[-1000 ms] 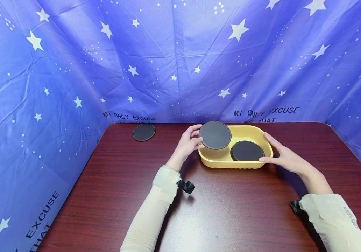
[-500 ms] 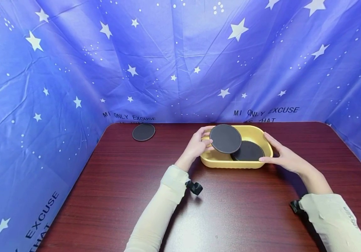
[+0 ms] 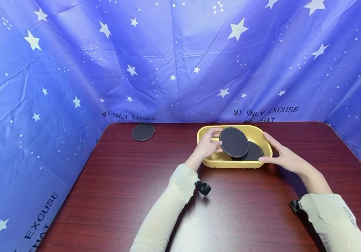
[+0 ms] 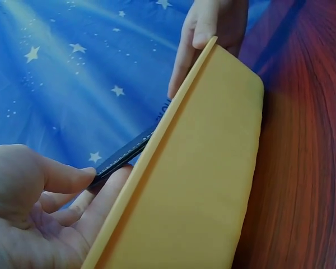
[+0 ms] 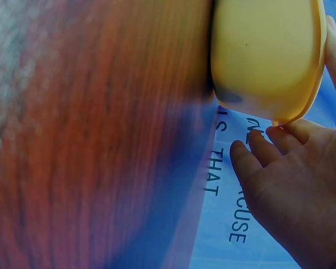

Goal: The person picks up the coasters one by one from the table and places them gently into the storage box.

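Note:
My left hand [image 3: 206, 145] pinches a round black coaster [image 3: 234, 142] with pale edge stitching by its left side, thumb on top and fingers beneath. That coaster is tilted over the inside of a yellow oblong tub [image 3: 231, 163]. Partly hidden behind it, another black coaster [image 3: 256, 152] lies in the tub's right part. My right hand [image 3: 283, 158] holds the tub's right end, the thumb over the front rim and the fingers at the back corner. In the left wrist view the held coaster [image 4: 120, 159] shows edge-on beyond the rim.
A further black coaster [image 3: 143, 132] lies flat at the back left of the dark red wooden table [image 3: 120, 196]. A blue curtain [image 3: 174, 63] with white stars hangs right behind the table and along its left side.
My left hand has carried its coaster rightward and slightly down, from the tub's left end to over its middle, overlapping the coaster inside. The right hand and tub stay put.

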Motion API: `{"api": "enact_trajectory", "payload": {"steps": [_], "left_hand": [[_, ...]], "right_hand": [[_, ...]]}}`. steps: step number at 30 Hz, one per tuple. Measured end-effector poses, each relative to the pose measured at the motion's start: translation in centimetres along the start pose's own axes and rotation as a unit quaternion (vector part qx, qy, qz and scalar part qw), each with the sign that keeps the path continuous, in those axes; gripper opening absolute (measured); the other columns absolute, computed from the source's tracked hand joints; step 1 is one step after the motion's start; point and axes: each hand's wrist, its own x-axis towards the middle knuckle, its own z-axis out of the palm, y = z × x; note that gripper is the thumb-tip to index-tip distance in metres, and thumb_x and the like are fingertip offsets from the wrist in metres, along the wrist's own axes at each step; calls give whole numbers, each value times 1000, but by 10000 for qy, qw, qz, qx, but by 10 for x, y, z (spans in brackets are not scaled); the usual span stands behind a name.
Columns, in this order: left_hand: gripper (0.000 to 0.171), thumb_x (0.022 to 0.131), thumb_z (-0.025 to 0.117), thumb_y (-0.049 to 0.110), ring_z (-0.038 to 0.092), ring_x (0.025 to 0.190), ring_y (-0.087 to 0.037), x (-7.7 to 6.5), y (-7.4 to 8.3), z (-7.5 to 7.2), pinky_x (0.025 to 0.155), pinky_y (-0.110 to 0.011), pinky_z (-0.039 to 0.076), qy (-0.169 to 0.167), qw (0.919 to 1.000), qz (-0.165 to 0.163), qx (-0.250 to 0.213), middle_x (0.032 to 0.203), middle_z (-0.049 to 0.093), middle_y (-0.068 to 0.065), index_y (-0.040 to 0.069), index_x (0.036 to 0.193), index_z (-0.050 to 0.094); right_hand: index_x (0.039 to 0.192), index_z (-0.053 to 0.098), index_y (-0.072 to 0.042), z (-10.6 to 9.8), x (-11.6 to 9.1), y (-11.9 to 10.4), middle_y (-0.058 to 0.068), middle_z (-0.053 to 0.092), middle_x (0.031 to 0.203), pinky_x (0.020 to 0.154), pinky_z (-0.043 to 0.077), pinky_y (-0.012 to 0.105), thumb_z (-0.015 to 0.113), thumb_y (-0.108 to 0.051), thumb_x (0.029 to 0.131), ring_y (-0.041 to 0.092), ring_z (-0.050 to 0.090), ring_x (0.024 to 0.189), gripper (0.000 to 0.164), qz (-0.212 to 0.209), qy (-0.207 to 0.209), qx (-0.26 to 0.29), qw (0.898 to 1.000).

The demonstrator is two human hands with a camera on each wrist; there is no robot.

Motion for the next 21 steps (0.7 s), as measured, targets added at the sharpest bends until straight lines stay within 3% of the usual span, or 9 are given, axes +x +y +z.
{"api": "enact_trajectory", "payload": {"steps": [3, 7, 21], "left_hand": [[46, 93, 53, -13, 70, 101, -38, 2, -1, 5, 79, -39, 63, 44, 10000, -84, 29, 133, 58, -24, 2, 137, 51], [42, 94, 54, -12, 71, 101, -36, 6, -5, 8, 73, -30, 64, 82, 9998, -163, 30, 133, 59, -23, 0, 134, 51], [33, 91, 62, -9, 74, 93, -35, 10, -9, 15, 69, -25, 63, 260, 9986, -299, 346, 123, 65, -19, -3, 123, 59]], "right_hand": [[161, 3, -11, 0, 0, 0, 24, 9, 166, 107, 10, -1, 74, -18, 89, 30, 2, 155, 101, 44, -19, 42, 10000], [161, 3, -11, 0, 1, 1, 24, 9, 166, 108, 10, 0, 74, -17, 89, 31, 2, 154, 102, 53, -18, 40, 10000], [159, 6, -2, 1, 2, 2, 30, 12, 163, 93, 11, -12, 75, -9, 86, 30, 5, 153, 101, -144, 73, -97, 9998]]}}
